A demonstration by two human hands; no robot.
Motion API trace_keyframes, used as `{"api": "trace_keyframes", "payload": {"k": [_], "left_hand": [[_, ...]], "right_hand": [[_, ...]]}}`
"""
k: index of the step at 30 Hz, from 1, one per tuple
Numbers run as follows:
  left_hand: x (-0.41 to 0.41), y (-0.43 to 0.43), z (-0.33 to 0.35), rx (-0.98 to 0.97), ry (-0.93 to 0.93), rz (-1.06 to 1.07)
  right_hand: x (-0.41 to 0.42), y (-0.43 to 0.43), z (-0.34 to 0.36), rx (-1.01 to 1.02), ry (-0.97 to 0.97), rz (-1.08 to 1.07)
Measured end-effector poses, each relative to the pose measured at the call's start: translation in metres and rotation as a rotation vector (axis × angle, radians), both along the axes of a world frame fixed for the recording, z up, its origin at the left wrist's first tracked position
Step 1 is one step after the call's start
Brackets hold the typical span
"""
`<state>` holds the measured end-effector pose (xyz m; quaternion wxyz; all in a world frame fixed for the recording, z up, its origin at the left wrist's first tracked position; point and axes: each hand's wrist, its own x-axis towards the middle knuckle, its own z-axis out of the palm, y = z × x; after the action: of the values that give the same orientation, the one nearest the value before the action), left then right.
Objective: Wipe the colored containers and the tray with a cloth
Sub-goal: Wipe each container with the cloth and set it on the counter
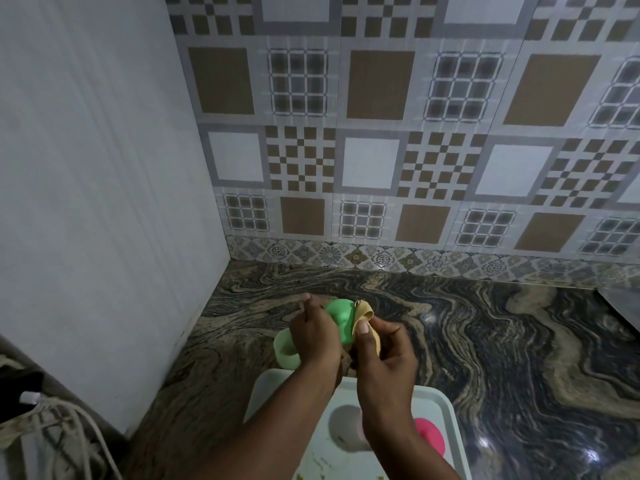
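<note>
Above the far edge of the white tray (446,417), the left hand (313,336) has its grip closed around a green container (341,317), held up off the marbled desk (502,341). The right hand (382,353) pinches a tan cloth (363,311) against that container's side. A pale green cup (285,351) stands just beyond the tray, and a pink container (431,436) lies in it.

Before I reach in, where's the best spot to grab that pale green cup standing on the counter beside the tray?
Take the pale green cup by its upper wall just under the rim, coming from its left. It stands upright with its mouth open, and the left hand and forearm cover its right side, so the left wall is probably the freest grip.
</note>
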<state>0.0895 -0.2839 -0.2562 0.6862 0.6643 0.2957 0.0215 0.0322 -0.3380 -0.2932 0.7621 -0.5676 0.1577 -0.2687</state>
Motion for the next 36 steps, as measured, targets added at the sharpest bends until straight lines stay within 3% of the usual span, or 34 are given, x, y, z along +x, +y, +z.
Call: {"api": "trace_keyframes", "payload": {"k": [2, 6, 9, 16, 21, 23, 28, 36], "left_hand": [[-0.003, 0.007, -0.007, 0.116, -0.116, -0.101], [-0.012, 0.031, -0.027, 0.414, -0.67, -0.448], [-0.009, 0.045, -0.042, 0.569, -0.768, -0.62], [-0.005, 0.055, -0.053, 0.459, -0.742, -0.481], [0.005, 0.071, -0.069, 0.394, -0.591, -0.355], [0.018, 0.088, -0.079, 0.486, -0.507, -0.327], [0.038, 0.116, -0.103, 0.692, -0.332, -0.39], [0.048, 0.113, -0.126, 0.711, -0.329, -0.504]], "right_hand": [[-0.001, -0.009, 0.001, -0.051, -0.016, 0.028], [0.007, -0.033, 0.003, -0.187, 0.014, 0.082], [0.014, -0.042, 0.005, -0.18, 0.025, 0.149], [0.012, -0.026, 0.004, -0.102, 0.091, 0.332], [0.025, -0.034, -0.007, 0.191, 0.273, 0.157], [0.029, -0.045, -0.01, 0.267, 0.323, 0.142], [0.03, -0.047, -0.009, 0.225, 0.335, 0.23], [0.032, -0.036, -0.03, 0.162, 0.379, 0.282]]}}
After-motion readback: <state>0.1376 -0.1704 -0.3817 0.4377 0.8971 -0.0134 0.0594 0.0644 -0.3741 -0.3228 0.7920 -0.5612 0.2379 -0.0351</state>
